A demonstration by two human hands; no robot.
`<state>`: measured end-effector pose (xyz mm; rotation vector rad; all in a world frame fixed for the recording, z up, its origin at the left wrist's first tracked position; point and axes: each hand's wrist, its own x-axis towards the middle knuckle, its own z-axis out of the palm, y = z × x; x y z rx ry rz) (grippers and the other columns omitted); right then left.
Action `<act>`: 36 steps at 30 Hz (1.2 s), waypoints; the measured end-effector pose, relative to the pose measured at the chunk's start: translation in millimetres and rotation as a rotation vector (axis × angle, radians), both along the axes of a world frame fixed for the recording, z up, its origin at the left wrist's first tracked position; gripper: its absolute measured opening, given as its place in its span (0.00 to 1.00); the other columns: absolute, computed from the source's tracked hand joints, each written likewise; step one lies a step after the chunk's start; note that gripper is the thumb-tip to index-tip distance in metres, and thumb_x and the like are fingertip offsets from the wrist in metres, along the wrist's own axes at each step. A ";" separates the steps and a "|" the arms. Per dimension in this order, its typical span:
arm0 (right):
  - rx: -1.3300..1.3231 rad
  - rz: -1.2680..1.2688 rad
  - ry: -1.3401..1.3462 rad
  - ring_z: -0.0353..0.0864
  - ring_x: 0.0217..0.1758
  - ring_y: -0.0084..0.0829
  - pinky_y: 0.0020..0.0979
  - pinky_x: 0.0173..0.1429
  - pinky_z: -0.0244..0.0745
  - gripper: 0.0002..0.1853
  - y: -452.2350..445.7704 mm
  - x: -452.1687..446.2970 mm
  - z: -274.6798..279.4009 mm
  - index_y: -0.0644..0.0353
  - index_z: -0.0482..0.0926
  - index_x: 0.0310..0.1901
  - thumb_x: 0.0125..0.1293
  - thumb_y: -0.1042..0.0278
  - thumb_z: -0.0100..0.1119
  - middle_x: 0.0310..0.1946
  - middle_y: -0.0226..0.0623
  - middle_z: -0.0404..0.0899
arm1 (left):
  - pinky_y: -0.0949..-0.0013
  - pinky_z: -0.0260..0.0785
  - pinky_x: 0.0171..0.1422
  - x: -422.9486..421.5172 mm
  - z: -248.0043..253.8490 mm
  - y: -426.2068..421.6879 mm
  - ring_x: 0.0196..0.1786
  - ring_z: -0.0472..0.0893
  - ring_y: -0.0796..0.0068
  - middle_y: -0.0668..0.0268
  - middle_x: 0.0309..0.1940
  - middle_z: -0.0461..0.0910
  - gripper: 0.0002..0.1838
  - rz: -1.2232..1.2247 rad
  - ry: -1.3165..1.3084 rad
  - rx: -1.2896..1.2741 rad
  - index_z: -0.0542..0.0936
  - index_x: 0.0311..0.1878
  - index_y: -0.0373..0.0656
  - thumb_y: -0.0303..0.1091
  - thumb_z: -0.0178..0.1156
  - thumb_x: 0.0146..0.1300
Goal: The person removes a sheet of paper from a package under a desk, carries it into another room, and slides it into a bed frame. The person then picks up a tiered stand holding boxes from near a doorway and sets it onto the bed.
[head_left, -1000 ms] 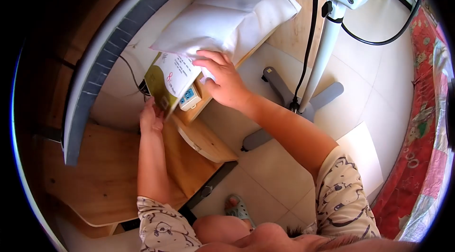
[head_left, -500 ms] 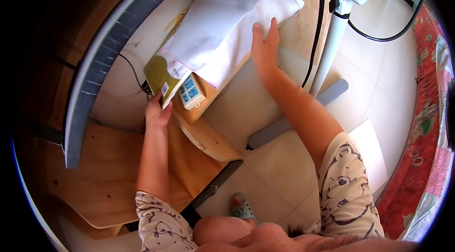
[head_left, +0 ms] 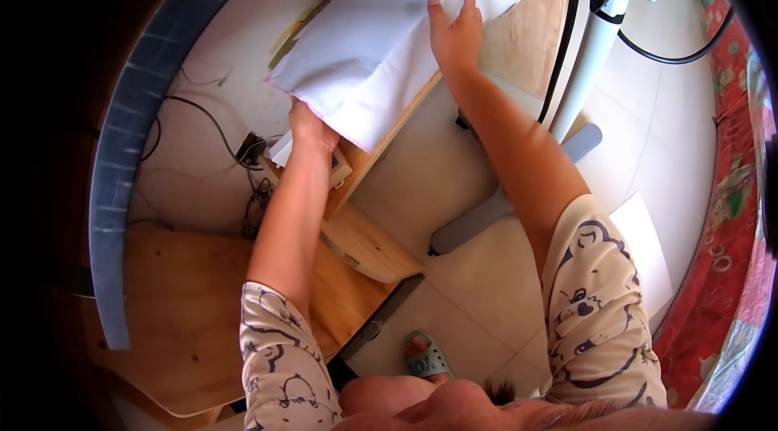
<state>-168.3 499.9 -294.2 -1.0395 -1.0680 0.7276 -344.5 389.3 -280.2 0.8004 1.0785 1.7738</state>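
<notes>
A white cloth (head_left: 365, 50) with a pink stitched edge, shaped like a bag or cover, lies over the wooden board on the left of centre. My left hand (head_left: 312, 127) reaches under its near edge, and the cloth hides the fingers. Farther right, my right hand (head_left: 455, 38) rests against the cloth's right side, with thumb and fingers spread apart. A strip of a yellow-green book (head_left: 296, 34) shows along the cloth's left edge; the rest of it is covered. A white power strip (head_left: 340, 167) sits partly behind my left wrist.
Black cables (head_left: 215, 119) trail along the wall side. A dark grey curved panel (head_left: 134, 139) bounds the left. To the right stand a white pole (head_left: 592, 58) with a grey foot (head_left: 478, 220) and a hanging black cord (head_left: 559, 42). Red patterned fabric (head_left: 713, 269) hangs at the far right.
My left hand has moved up and forward, from holding the book's near corner to under the cloth. The book's near part is now covered. My right hand stays by the cloth, fingers apart.
</notes>
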 end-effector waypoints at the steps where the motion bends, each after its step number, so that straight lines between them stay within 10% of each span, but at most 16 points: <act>1: -0.009 0.025 -0.018 0.50 0.60 0.48 0.37 0.59 0.52 0.38 3.0 -1.4 -0.7 0.60 0.47 0.59 0.52 0.49 0.49 0.58 0.55 0.46 | 0.60 0.64 0.52 1.5 1.7 2.8 0.49 0.69 0.61 0.56 0.48 0.66 0.18 0.014 -0.036 -0.002 0.60 0.53 0.38 0.34 0.37 0.61; 9: -0.058 0.066 -0.114 0.49 0.60 0.48 0.39 0.60 0.51 0.38 5.2 1.2 -4.0 0.56 0.48 0.60 0.50 0.50 0.50 0.58 0.53 0.46 | 0.57 0.63 0.53 -0.1 4.6 24.4 0.51 0.67 0.55 0.54 0.50 0.64 0.21 -0.307 -0.210 0.241 0.58 0.55 0.35 0.35 0.31 0.61; 18: -0.021 0.101 -0.083 0.49 0.61 0.48 0.38 0.60 0.50 0.37 3.3 -6.7 -6.4 0.58 0.49 0.59 0.50 0.50 0.50 0.58 0.53 0.47 | 0.63 0.70 0.44 -1.2 17.1 25.7 0.42 0.73 0.60 0.56 0.44 0.69 0.18 -0.053 0.194 0.162 0.63 0.51 0.36 0.33 0.36 0.60; 28: 0.029 0.215 -0.126 0.50 0.60 0.46 0.35 0.61 0.49 0.39 -13.3 -3.8 -4.6 0.61 0.48 0.59 0.51 0.49 0.49 0.57 0.54 0.49 | 0.58 0.62 0.53 -43.2 20.2 14.6 0.47 0.70 0.59 0.55 0.46 0.69 0.22 -0.044 -0.155 0.105 0.65 0.49 0.34 0.42 0.39 0.59; 30: 0.038 0.243 -0.122 0.51 0.60 0.46 0.35 0.61 0.49 0.39 -20.9 -4.8 -13.1 0.62 0.47 0.59 0.51 0.49 0.49 0.58 0.54 0.48 | 0.59 0.58 0.57 -8.2 48.2 -5.4 0.50 0.68 0.58 0.54 0.47 0.68 0.26 0.293 -0.247 -0.029 0.64 0.50 0.34 0.48 0.36 0.60; 34: 0.133 0.093 -0.136 0.58 0.53 0.46 0.37 0.57 0.53 0.33 -36.9 -6.9 -41.1 0.65 0.55 0.54 0.50 0.56 0.54 0.52 0.53 0.56 | 0.65 0.65 0.50 -42.7 52.0 33.4 0.44 0.72 0.64 0.57 0.44 0.71 0.22 0.077 0.173 -0.221 0.67 0.48 0.36 0.44 0.45 0.58; 36: 0.225 0.163 -0.191 0.60 0.50 0.45 0.38 0.55 0.55 0.28 -63.4 2.3 -55.8 0.66 0.59 0.50 0.49 0.62 0.55 0.47 0.51 0.60 | 0.68 0.65 0.48 -91.7 46.2 64.4 0.43 0.72 0.67 0.59 0.43 0.72 0.19 0.373 0.200 -0.208 0.69 0.45 0.34 0.36 0.54 0.53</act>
